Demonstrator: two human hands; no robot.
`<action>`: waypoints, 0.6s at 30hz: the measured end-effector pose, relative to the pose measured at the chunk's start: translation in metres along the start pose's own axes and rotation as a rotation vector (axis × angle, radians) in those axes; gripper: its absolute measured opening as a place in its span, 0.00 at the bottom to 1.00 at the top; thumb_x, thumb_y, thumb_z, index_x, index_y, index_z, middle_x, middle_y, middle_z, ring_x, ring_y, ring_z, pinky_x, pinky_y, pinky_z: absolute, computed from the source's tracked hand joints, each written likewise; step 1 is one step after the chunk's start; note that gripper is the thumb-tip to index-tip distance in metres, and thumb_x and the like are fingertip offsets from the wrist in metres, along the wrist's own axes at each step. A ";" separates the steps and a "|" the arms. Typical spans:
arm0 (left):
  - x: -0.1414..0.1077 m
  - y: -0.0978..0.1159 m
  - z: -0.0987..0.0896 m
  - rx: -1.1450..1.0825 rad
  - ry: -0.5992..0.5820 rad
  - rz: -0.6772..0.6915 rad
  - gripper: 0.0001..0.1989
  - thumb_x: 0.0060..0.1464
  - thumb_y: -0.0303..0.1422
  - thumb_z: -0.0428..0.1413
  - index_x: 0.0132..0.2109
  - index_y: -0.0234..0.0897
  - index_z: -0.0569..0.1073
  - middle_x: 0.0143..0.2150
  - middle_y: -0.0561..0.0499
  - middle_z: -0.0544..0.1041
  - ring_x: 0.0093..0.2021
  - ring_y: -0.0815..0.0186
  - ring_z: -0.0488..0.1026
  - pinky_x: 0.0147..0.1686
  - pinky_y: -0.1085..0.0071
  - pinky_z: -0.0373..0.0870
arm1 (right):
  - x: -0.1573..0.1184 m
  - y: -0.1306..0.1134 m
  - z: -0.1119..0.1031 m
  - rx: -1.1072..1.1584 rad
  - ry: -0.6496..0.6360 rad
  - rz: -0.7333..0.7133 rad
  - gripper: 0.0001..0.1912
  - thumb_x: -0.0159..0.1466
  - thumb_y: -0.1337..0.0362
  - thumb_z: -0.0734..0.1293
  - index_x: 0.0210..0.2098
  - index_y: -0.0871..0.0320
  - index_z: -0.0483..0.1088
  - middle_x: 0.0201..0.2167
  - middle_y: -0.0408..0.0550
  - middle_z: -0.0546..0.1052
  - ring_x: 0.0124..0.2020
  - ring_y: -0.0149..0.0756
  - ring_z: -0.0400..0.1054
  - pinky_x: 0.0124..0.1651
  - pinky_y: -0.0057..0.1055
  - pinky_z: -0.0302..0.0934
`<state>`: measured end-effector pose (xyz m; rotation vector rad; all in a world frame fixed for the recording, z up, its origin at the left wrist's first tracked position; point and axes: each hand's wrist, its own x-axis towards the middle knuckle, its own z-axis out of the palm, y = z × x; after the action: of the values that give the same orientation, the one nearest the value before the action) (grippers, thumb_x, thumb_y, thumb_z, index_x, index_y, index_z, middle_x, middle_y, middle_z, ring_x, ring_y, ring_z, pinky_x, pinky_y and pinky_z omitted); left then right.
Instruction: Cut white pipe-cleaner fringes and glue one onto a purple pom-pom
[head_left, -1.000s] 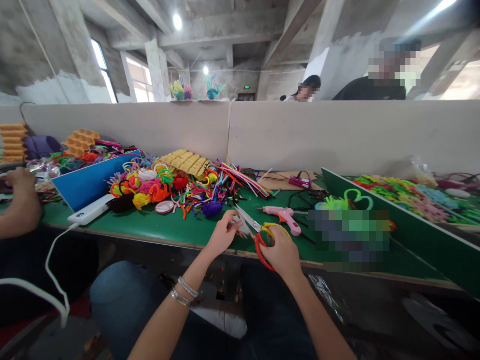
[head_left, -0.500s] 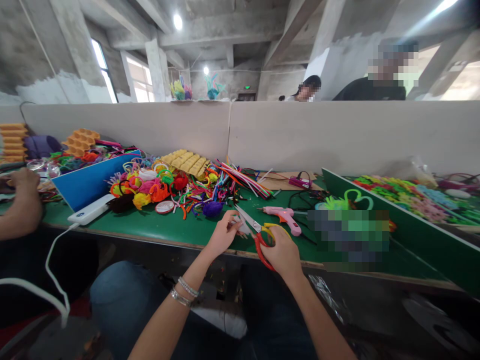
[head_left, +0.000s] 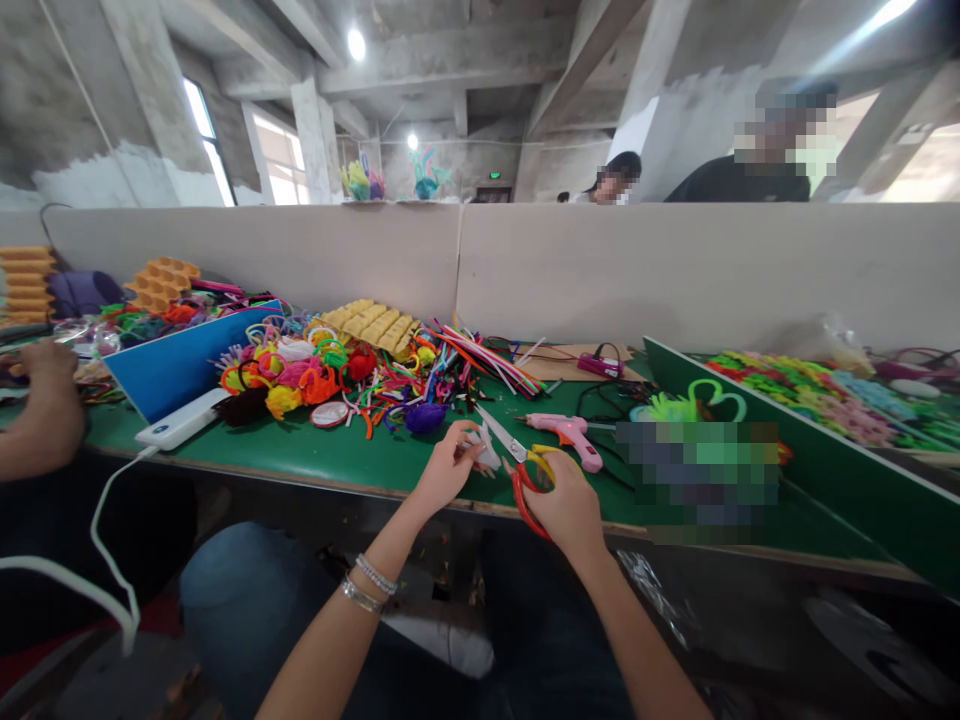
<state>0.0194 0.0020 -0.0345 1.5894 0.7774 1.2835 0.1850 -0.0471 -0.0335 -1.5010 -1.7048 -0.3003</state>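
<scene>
– While your right hand has the scissors, what's the left hand doing?
– Thumb and fingers closed on a small white piece, over the desk, near its front edge.
– Right grip?
– Curled round the red and yellow handles. Blades beside the piece; I can't tell if touching. Pink glue gun lies just beyond.

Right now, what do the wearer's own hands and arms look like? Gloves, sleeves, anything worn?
Left hand: no glove; pale beaded bracelet and silvery bracelet behind it. Right hand: no glove, no bracelet visible. No sleeves in view.
</scene>
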 end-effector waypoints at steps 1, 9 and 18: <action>0.000 0.000 0.000 -0.002 0.002 0.002 0.12 0.50 0.35 0.51 0.41 0.37 0.60 0.29 0.56 0.68 0.24 0.72 0.72 0.25 0.75 0.70 | 0.000 0.001 0.000 0.016 0.013 0.013 0.16 0.52 0.54 0.62 0.35 0.58 0.63 0.35 0.50 0.71 0.39 0.40 0.65 0.38 0.33 0.60; -0.001 0.004 0.001 -0.006 0.007 -0.002 0.11 0.50 0.35 0.50 0.41 0.37 0.60 0.29 0.54 0.70 0.24 0.71 0.72 0.26 0.75 0.70 | 0.007 0.004 -0.003 0.093 -0.057 0.050 0.17 0.51 0.53 0.63 0.35 0.58 0.61 0.33 0.49 0.69 0.36 0.39 0.64 0.37 0.34 0.59; -0.001 0.004 0.000 -0.004 -0.003 -0.001 0.11 0.50 0.34 0.50 0.40 0.37 0.59 0.29 0.54 0.70 0.24 0.71 0.72 0.26 0.74 0.70 | 0.007 0.001 -0.004 0.087 -0.108 0.025 0.16 0.52 0.53 0.62 0.34 0.58 0.61 0.33 0.50 0.68 0.37 0.41 0.64 0.37 0.35 0.59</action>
<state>0.0194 -0.0001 -0.0315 1.5874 0.7737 1.2810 0.1883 -0.0450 -0.0265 -1.4964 -1.7593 -0.1327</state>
